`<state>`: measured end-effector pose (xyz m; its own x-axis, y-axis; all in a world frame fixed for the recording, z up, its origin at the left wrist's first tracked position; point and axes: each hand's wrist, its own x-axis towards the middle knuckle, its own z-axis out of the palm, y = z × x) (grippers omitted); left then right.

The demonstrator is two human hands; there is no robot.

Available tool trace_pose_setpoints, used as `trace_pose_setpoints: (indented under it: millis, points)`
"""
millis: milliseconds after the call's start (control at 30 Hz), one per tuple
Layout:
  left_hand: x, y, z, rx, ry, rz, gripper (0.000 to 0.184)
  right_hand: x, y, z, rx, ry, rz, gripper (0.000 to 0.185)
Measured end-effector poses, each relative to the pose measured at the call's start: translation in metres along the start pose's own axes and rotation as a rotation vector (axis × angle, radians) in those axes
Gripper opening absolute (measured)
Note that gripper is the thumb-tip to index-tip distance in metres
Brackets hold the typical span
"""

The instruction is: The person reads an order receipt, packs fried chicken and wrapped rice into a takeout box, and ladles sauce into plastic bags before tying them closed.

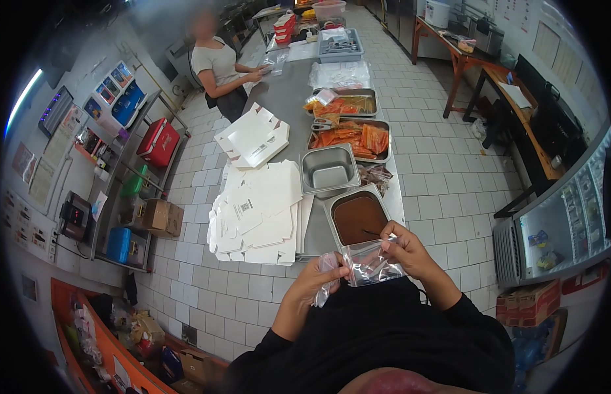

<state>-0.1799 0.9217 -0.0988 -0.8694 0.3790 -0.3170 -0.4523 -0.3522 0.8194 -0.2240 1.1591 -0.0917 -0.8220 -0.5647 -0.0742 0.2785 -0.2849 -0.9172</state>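
A small clear plastic bag [368,270] is stretched between my two hands, close to my body at the table's near end. My left hand [313,279] is closed around a crumpled bundle of clear plastic bags [328,264], its thumb and fingertips also at the bag's left edge. With its fingers pinched, my right hand [410,255] grips the bag's upper right side. Just beyond the bag sits a metal pan of brown sauce [359,220]; a dark utensil handle shows in it beside my right fingers. Behind that pan stands a bare steel pan [329,169].
Stacked flat white cartons [256,213] and folded white boxes [253,136] cover the table's left side. Trays of orange food [358,139] and a blue-grey bin [339,47] line the right. Another person [217,65] handles plastic bags at the far left side.
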Motion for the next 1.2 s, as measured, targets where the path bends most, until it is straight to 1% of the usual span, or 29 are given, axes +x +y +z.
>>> trace_pose_setpoints:
  millis: [33,67,100,133,167,200,233,267,333,367,400,467,567,600,667,700,733,767,800,867,900,933,967,1000,1033,1067,1133,1167,1200]
  points:
    - [-0.003,0.001,0.002,0.005,0.030,0.007,0.017,0.000,0.000,0.004,0.002,0.001,-0.001,0.016]
    - [-0.004,0.002,0.002,0.006,0.030,0.005,0.017,0.002,0.001,0.013,-0.340,0.219,-0.229,0.018]
    - [-0.003,0.003,0.003,0.122,0.053,0.018,0.017,0.003,0.001,0.021,-0.682,0.438,-0.455,0.021]
    - [-0.003,0.005,0.004,0.240,0.074,0.030,0.017,0.000,-0.002,0.026,-0.679,0.442,-0.454,0.021]
    - [-0.003,0.006,0.008,0.244,0.071,0.027,0.017,-0.004,-0.006,0.032,-0.898,0.473,-0.557,0.022]
    - [-0.001,0.007,0.016,0.405,0.142,0.154,0.018,-0.007,-0.010,0.035,-1.121,0.499,-0.657,0.024]
    - [0.000,0.004,0.023,0.566,0.213,0.280,0.019,-0.012,-0.007,0.040,-0.972,0.397,-0.521,0.025]
    - [0.003,-0.001,0.024,0.568,0.214,0.275,0.019,-0.013,-0.004,0.042,-0.967,0.398,-0.518,0.025]
    - [0.009,-0.010,0.022,0.760,0.240,0.481,0.018,-0.015,0.001,0.048,-0.695,0.328,-0.196,0.025]
    - [0.008,-0.010,0.024,0.763,0.234,0.479,0.018,-0.015,0.006,0.047,-0.594,0.354,-0.175,0.022]
    - [0.008,-0.010,0.027,0.769,0.270,0.467,0.018,-0.016,0.006,0.046,-0.592,0.360,-0.176,0.022]
    - [0.007,-0.009,0.031,0.779,0.298,0.452,0.018,-0.017,0.004,0.044,-0.473,0.318,-0.106,0.020]
    - [0.005,-0.009,0.033,0.727,0.289,0.450,0.017,-0.016,0.020,0.036,-0.447,0.309,-0.095,0.020]
    - [0.005,-0.009,0.032,0.787,0.279,0.484,0.017,-0.015,0.024,0.033,-0.444,0.315,-0.095,0.020]
    - [0.002,-0.009,0.030,0.842,0.265,0.509,0.017,-0.014,0.032,0.027,-0.437,0.235,-0.038,0.021]
    - [-0.002,-0.007,0.026,0.545,0.181,0.294,0.016,-0.015,0.035,0.028,-0.433,0.240,-0.027,0.021]
    - [-0.005,-0.005,0.022,0.249,0.099,0.082,0.016,-0.015,0.038,0.029,-0.263,0.163,-0.006,0.021]
    - [-0.007,-0.009,0.013,0.031,0.065,-0.022,0.022,-0.014,0.039,0.029,-0.093,0.085,0.011,0.020]
    - [-0.007,-0.013,0.010,0.031,0.065,-0.027,0.022,-0.015,0.039,0.028,-0.090,0.088,0.014,0.020]
    - [-0.007,-0.017,0.008,-0.232,-0.022,-0.103,0.031,-0.014,0.036,0.023,0.150,-0.013,0.095,0.017]
    - [-0.009,-0.017,0.017,-0.249,-0.009,-0.096,0.027,-0.014,0.031,0.022,0.150,-0.006,0.091,0.017]
    - [-0.008,-0.018,0.015,-0.248,-0.015,-0.102,0.027,-0.015,0.023,0.022,0.266,-0.003,0.119,0.017]
    - [-0.007,-0.020,0.011,-0.275,-0.102,-0.124,0.026,-0.016,0.017,0.020,0.384,0.002,0.149,0.017]
    - [-0.007,-0.020,0.009,-0.307,-0.188,-0.149,0.025,-0.014,0.013,0.017,0.386,0.013,0.152,0.017]
    - [-0.003,-0.015,0.012,-0.353,-0.252,-0.109,0.024,-0.012,0.010,0.014,0.489,-0.004,0.084,0.018]
    - [0.000,-0.009,0.015,-0.379,-0.256,-0.080,0.025,-0.012,0.009,0.012,0.598,-0.015,0.021,0.019]
    - [0.011,0.005,0.030,-0.094,-0.131,0.154,0.025,-0.006,0.007,0.014,0.667,0.044,-0.024,0.022]
    - [0.018,0.008,0.029,-0.044,-0.090,0.175,0.027,-0.005,-0.003,0.021,0.526,0.094,-0.109,0.023]
    - [0.018,0.020,0.042,0.094,0.032,0.179,0.026,-0.003,-0.011,0.028,0.382,0.138,-0.191,0.026]
